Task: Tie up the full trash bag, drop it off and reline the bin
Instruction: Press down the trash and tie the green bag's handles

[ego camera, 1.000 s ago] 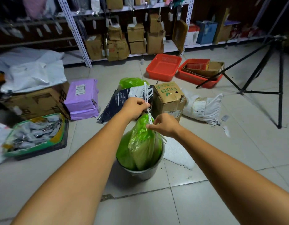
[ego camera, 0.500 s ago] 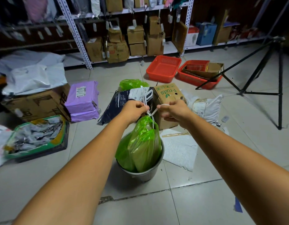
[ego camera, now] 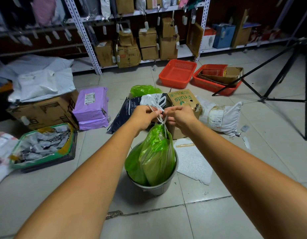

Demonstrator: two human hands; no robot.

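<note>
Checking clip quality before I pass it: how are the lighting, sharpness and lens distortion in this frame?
Head view: dim, uneven light, with the shelves and upper corners falling dark; strong wide-angle bowing stretches the forearms and curves the floor lines; the hands, white string and green bag are sharp enough to read, the bottom-left edge is smeared; no harsh glare.

Near floor: bare tile in front of the bin, open for a hand.
Behind bin: Fruits box and dark mailer crowd close.
Right: foam sheet just beside the bin, tripod farther off.
Left: green tray, a gap of floor between.
</note>
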